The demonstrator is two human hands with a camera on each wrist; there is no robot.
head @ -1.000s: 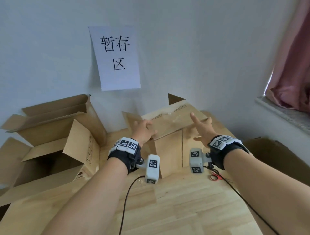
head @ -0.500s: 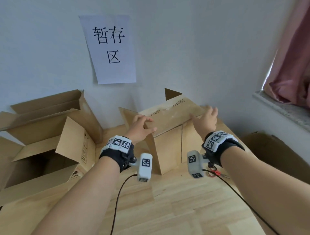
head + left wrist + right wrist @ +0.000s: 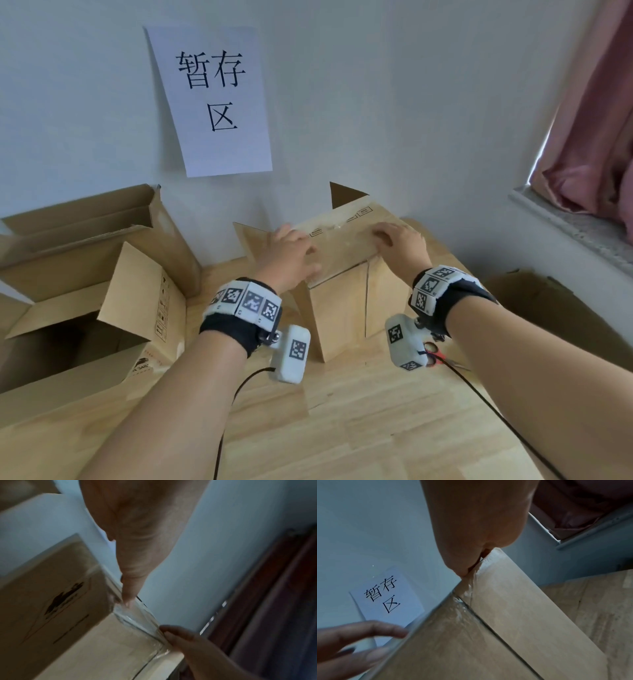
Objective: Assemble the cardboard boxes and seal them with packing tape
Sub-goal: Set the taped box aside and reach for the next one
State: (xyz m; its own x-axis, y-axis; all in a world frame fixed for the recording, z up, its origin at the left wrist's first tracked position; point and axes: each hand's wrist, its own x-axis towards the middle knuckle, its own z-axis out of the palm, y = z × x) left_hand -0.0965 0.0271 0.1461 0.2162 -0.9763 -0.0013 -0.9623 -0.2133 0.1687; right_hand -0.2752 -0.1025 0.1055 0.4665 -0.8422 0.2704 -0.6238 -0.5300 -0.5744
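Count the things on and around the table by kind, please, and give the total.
Cardboard boxes: 3 – taped box, open box, box at right edge
Hands: 2 – left hand, right hand
Wall signs: 1 – sign
Scissors: 1 – scissors
Curtains: 1 – curtain
Total: 8

"暂存区" in black on the white wall sheet (image 3: 212, 99)

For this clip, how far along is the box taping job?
Done: clear tape already runs along the seam of the small box. In hand: the left hand and right hand press on its taped face, at opposite ends of the strip. Left: the large box beside it stands open, flaps up and untaped.
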